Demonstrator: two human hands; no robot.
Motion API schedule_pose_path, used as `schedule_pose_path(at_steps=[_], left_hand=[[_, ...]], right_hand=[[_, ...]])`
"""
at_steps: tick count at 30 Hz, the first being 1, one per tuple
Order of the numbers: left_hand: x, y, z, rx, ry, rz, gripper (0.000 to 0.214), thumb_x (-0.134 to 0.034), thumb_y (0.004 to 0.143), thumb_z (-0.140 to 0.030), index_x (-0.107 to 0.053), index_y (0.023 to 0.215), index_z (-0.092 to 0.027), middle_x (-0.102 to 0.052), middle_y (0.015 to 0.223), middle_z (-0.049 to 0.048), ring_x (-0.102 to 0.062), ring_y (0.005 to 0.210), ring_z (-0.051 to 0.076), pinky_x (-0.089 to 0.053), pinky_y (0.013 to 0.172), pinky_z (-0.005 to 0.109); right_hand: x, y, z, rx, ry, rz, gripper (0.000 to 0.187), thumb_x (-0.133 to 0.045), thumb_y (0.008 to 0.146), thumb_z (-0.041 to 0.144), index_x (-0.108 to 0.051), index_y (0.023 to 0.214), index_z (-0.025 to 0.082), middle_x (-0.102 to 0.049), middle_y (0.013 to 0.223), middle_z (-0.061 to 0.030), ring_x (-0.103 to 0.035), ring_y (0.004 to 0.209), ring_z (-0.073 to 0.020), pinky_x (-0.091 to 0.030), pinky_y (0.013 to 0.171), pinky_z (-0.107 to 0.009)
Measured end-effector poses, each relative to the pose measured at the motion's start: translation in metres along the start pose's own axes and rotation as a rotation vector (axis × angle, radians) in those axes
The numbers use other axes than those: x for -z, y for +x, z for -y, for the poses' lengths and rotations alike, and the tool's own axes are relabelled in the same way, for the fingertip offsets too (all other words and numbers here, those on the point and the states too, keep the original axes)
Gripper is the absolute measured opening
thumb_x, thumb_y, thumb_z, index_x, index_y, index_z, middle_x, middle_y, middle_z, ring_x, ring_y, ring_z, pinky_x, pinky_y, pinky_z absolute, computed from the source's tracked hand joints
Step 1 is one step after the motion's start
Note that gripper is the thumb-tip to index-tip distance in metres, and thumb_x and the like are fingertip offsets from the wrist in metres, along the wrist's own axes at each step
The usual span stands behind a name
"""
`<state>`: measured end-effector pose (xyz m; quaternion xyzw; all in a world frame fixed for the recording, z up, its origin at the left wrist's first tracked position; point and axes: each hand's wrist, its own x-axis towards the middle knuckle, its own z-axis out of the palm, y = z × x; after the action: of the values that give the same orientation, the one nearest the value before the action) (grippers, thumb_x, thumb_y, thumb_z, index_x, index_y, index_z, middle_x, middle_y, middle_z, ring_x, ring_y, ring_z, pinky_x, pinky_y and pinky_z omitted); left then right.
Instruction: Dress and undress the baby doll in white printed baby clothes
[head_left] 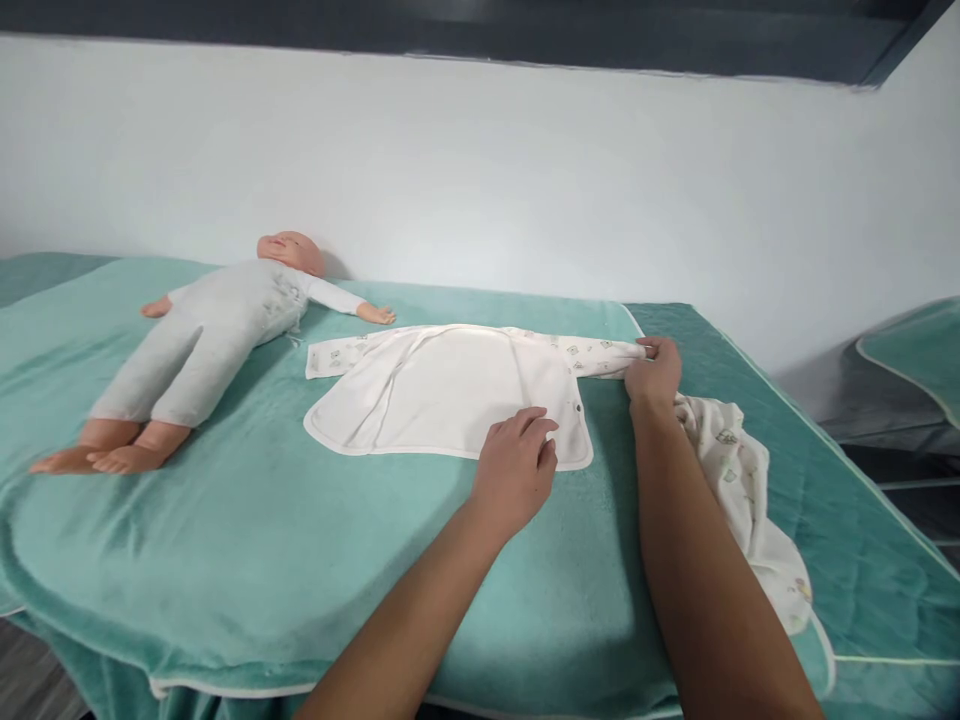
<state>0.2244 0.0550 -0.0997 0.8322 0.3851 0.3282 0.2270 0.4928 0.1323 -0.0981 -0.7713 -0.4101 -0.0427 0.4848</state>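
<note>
A white baby shirt (450, 390) with small printed figures on its sleeves lies spread out on a green blanket (300, 560). Its front is opened flat and both sleeves stretch sideways. At the end of the right-hand sleeve, my right hand (654, 372) pinches the cuff between thumb and fingers. My left hand (519, 465) is over the lower right part of the shirt, fingers loosely curved and apart, with nothing in them. Whether its fingertips touch the cloth I cannot tell.
A baby doll (232, 310) in a white cloth suit lies on its back at the left. Beside my right forearm is a crumpled white printed garment (739, 480). Behind the bed stands a white wall (480, 170). A darker green quilted cover (847, 520) extends at the right.
</note>
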Motion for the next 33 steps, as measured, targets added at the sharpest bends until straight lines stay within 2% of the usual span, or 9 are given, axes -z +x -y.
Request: schedule_pose_path(at_steps=[4,7,11,16,19,22,26,29,33], left_hand=[[0.000,0.000,0.000,-0.004,-0.007,-0.001,0.026,-0.048,0.095,-0.016,-0.064,0.115,-0.022,-0.064,0.134,0.0071,-0.067,0.105,0.019,-0.049,0.098,0.042],[0.000,0.000,0.000,-0.005,-0.003,0.004,0.026,-0.048,0.096,-0.016,-0.064,0.115,-0.022,-0.064,0.134,0.0067,-0.067,0.107,0.019,-0.049,0.099,0.042],[0.000,0.000,0.000,-0.005,0.009,0.008,0.025,-0.048,0.096,-0.016,-0.064,0.113,-0.023,-0.065,0.133,0.0062,-0.066,0.112,0.019,-0.049,0.099,0.041],[0.000,0.000,0.001,-0.007,0.018,0.014,0.024,-0.049,0.095,-0.016,-0.065,0.111,-0.023,-0.065,0.133,0.0061,-0.066,0.112,0.020,-0.049,0.097,0.042],[0.000,0.000,0.001,-0.007,0.015,0.011,0.023,-0.049,0.095,-0.016,-0.065,0.110,-0.023,-0.065,0.133,0.0063,-0.065,0.114,0.020,-0.049,0.097,0.042],[0.000,0.000,0.000,-0.006,0.012,0.013,0.024,-0.048,0.096,-0.016,-0.066,0.110,-0.022,-0.065,0.132,0.0065,-0.064,0.115,0.020,-0.048,0.097,0.042],[-0.001,0.000,0.001,-0.001,0.012,0.020,0.024,-0.048,0.095,-0.016,-0.066,0.110,-0.022,-0.066,0.132,0.0067,-0.064,0.115,0.020,-0.048,0.097,0.043],[-0.002,0.001,0.002,0.002,0.028,0.016,0.024,-0.050,0.094,-0.016,-0.067,0.109,-0.023,-0.066,0.133,0.0059,-0.064,0.115,0.020,-0.049,0.098,0.042],[-0.002,0.001,0.003,-0.050,0.109,0.029,0.026,-0.047,0.097,-0.019,-0.067,0.113,-0.023,-0.062,0.142,0.0035,-0.056,0.132,0.021,-0.048,0.105,0.043]], right_hand=[[0.005,0.000,0.009,-0.080,0.059,-0.067,0.055,-0.040,0.069,0.013,-0.059,0.120,0.011,-0.066,0.099,-0.0117,-0.062,0.089,-0.0235,-0.051,0.082,-0.037],[0.007,0.000,0.017,-0.167,0.024,-0.011,0.054,-0.038,0.076,0.017,-0.058,0.125,0.010,-0.067,0.102,-0.0126,-0.063,0.090,-0.0252,-0.052,0.083,-0.040],[0.004,-0.002,0.014,-0.196,-0.061,0.059,0.042,-0.045,0.082,0.028,-0.066,0.117,0.017,-0.068,0.111,-0.0134,-0.061,0.106,-0.0316,-0.047,0.099,-0.049],[-0.002,-0.007,0.004,-0.059,-0.195,0.139,0.051,-0.049,0.077,0.021,-0.062,0.127,0.018,-0.064,0.125,-0.0164,-0.059,0.115,-0.0328,-0.044,0.104,-0.053],[0.000,-0.009,0.006,-0.003,-0.257,0.061,0.052,-0.049,0.078,0.019,-0.061,0.128,0.013,-0.053,0.138,-0.0226,-0.056,0.120,-0.0360,-0.044,0.103,-0.056],[-0.001,-0.013,0.016,0.171,-0.219,0.036,0.050,-0.045,0.082,0.019,-0.059,0.129,0.012,-0.054,0.139,-0.0226,-0.053,0.128,-0.0349,-0.042,0.107,-0.055],[-0.016,-0.025,0.033,0.426,-0.168,0.340,0.051,-0.037,0.096,0.033,-0.051,0.141,0.014,-0.056,0.145,-0.0180,-0.049,0.136,-0.0293,-0.038,0.115,-0.050],[-0.029,-0.035,0.037,0.487,-0.321,0.580,0.057,-0.030,0.100,0.043,-0.046,0.145,0.012,-0.046,0.155,-0.0198,-0.040,0.145,-0.0323,-0.030,0.119,-0.056],[-0.032,-0.038,0.032,0.402,-0.477,0.616,0.062,-0.026,0.102,0.050,-0.043,0.148,0.013,-0.036,0.161,-0.0200,-0.031,0.150,-0.0346,-0.025,0.119,-0.063]])
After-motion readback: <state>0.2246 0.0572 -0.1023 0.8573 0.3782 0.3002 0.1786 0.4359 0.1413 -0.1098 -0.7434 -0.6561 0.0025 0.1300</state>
